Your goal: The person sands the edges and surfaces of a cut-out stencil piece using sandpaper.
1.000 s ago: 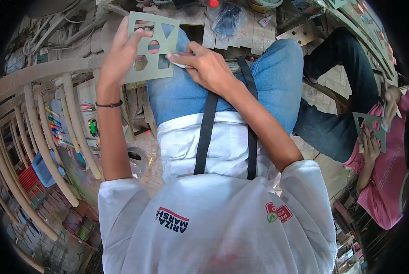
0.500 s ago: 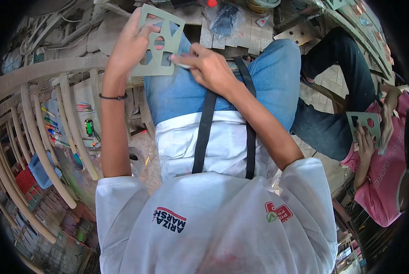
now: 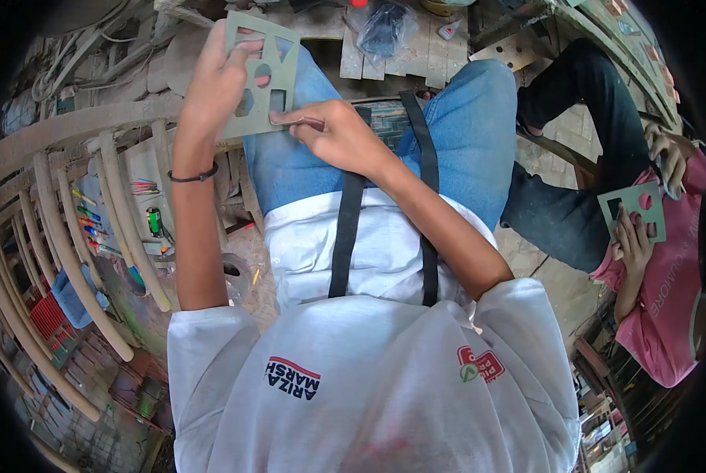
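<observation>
A flat grey-green board with cut-out shapes (image 3: 253,126) stands tilted over my left thigh, its lower edge near the jeans (image 3: 290,173). Its openings include a triangle, an oval, a square and a hexagon. My left hand (image 3: 217,83) grips the board's left side, with fingertips showing through the upper openings. At the lower right corner, my right hand (image 3: 341,134) has its thumb and fingers pinched against the rim of the square opening. Whatever lies in that pinch is too small or hidden to name.
To the right, a person in a pink shirt (image 3: 668,276) holds a similar board (image 3: 659,217). Wooden slatted railing (image 3: 116,236) curves along my left, with pens and a blue basket (image 3: 77,296) beyond. A plastic bag (image 3: 386,31) lies on planks ahead.
The board and my left hand have shifted slightly left. My right hand has moved left too, its fingertips now at the square opening's lower edge. The other person's board has turned slightly.
</observation>
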The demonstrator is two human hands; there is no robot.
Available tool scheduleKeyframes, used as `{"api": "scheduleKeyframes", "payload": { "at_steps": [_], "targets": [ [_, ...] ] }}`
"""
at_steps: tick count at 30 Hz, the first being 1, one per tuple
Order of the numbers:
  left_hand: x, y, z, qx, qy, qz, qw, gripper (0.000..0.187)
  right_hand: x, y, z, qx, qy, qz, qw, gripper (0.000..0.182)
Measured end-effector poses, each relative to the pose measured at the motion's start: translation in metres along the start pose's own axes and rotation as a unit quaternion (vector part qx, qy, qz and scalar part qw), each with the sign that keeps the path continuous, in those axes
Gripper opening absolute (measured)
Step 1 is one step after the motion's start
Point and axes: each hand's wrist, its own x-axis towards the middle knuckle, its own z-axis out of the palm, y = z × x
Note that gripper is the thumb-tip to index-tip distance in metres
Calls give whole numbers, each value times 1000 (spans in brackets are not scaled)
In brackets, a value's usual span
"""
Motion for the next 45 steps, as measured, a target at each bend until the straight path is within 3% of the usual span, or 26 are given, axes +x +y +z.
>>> {"api": "scheduleKeyframes", "payload": {
  "at_steps": [3,7,9,13,15,19,21,25,28,31,35,38,40,41,43,44,45],
  "targets": [
    [1,-7,-6,14,5,1,1000,26,2,2,3,-68,47,-25,996,32],
    [-8,-4,-1,0,22,-2,1000,26,-2,-11,7,-43,9,-6,999,31],
    [-13,3,5,3,50,5,999,28,0,-6,9,63,19,47,997,31],
    [-20,4,7,-27,60,-2,998,26,-1,-21,19,91,37,75,992,30],
    [-19,3,11,35,84,53,994,26,0,-34,14,339,25,234,911,29],
    [-25,4,13,33,95,37,994,26,-3,-39,15,319,21,221,921,27],
    [-26,5,13,27,86,55,994,25,5,-38,2,405,-10,260,877,26],
    [-25,0,10,69,97,56,991,24,10,-43,16,418,52,230,877,22],
    [-27,2,11,65,118,64,989,23,5,-48,15,303,27,230,924,21],
    [-29,6,15,91,115,94,985,23,15,-47,15,331,64,222,915,22],
    [-27,6,12,85,122,64,987,24,6,-40,21,287,45,197,936,18],
    [-26,7,17,88,116,67,987,24,7,-33,18,273,83,165,944,17],
    [-25,5,14,97,118,73,986,24,3,-24,24,245,41,126,960,23],
    [-24,1,10,39,110,51,992,24,1,-18,21,245,41,121,961,23],
    [-20,-1,6,-17,100,28,994,24,-10,-9,5,137,16,49,989,30],
    [-18,-1,5,-3,91,23,996,25,-10,-6,1,68,59,50,995,41],
    [-16,-2,6,9,83,15,996,26,-7,-5,0,67,55,53,995,41]
  ]
}}
